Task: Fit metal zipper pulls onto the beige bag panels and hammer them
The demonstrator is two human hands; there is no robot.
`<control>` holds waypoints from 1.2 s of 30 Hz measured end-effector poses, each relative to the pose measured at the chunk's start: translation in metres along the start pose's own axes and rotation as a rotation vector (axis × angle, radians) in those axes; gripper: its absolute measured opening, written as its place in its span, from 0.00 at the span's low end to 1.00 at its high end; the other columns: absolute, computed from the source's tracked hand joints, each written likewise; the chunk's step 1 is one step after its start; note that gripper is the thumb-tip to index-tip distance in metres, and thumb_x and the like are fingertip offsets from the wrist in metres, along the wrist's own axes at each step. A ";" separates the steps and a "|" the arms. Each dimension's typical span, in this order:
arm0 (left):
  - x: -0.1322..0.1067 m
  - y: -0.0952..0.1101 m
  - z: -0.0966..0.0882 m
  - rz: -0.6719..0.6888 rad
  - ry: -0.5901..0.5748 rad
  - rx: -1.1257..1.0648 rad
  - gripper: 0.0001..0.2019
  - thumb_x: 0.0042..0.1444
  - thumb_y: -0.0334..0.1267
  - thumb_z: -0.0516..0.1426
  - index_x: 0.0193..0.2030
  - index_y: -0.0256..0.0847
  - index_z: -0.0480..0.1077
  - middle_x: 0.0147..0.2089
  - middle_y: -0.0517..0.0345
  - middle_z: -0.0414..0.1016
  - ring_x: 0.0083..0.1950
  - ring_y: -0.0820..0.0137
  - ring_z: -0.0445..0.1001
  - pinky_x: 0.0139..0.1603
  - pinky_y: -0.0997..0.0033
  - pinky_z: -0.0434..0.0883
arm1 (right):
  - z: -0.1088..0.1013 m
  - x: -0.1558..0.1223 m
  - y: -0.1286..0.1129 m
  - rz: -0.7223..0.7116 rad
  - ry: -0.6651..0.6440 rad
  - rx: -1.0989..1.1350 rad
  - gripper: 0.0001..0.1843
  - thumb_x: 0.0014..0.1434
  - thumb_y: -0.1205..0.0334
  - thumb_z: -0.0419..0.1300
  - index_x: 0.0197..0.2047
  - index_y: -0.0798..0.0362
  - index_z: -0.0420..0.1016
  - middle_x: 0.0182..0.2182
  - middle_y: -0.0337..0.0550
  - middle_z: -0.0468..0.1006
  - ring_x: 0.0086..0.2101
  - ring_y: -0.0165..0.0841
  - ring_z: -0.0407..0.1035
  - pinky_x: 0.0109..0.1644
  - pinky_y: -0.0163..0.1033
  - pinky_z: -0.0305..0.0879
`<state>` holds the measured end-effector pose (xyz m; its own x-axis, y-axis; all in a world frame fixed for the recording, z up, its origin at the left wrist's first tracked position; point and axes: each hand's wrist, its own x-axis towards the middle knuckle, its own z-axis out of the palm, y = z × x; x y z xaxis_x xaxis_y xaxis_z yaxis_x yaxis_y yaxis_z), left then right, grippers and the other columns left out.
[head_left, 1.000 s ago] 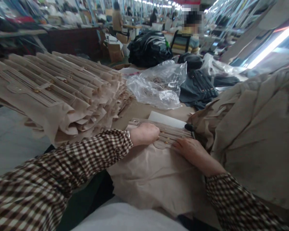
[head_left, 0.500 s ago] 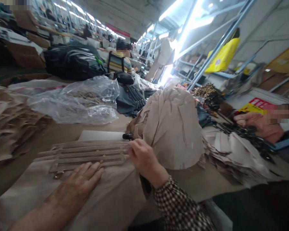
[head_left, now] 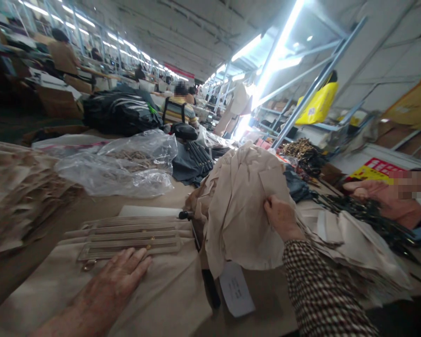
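My left hand [head_left: 121, 271] lies flat with fingers outstretched on beige fabric [head_left: 171, 290]. Its fingertips touch the lower edge of a beige zippered strip [head_left: 126, 234], which has several parallel zips and a small metal ring [head_left: 88, 265] at its lower left corner. To the right, my right hand [head_left: 284, 217] pinches a cut beige fabric piece [head_left: 238, 220] on top of a rumpled heap. Below the heap, a white paper slip [head_left: 235, 290] with writing shows on the table. A small black object [head_left: 185, 215] sits between strip and heap.
Stacked beige pieces lie at the far left [head_left: 21, 196] and the right [head_left: 351, 238]. Behind the strip are a clear plastic bag [head_left: 133, 168] and dark fabric pieces [head_left: 191, 161]. A co-worker in stripes [head_left: 178, 110] sits beyond. A yellow bag [head_left: 317, 103] hangs from the frame.
My right hand has moved from the strip's right end to the heap and taken hold of fabric there. The heap's front edge has shifted, exposing the paper slip. My left hand stays put.
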<state>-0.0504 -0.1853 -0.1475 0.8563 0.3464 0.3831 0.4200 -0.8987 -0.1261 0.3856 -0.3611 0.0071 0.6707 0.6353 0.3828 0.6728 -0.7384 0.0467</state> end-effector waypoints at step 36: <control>-0.003 -0.010 0.009 0.026 -0.091 -0.042 0.36 0.56 0.17 0.44 0.61 0.59 0.71 0.63 0.64 0.73 0.63 0.62 0.72 0.61 0.58 0.73 | 0.013 0.049 0.044 0.143 0.209 0.435 0.17 0.57 0.52 0.51 0.38 0.55 0.73 0.37 0.55 0.77 0.40 0.43 0.69 0.47 0.47 0.64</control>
<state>-0.0545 -0.1746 -0.1552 0.8913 0.3441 0.2953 0.3860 -0.9175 -0.0957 0.4521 -0.3600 0.0161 0.7191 0.4427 0.5357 0.6760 -0.6242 -0.3917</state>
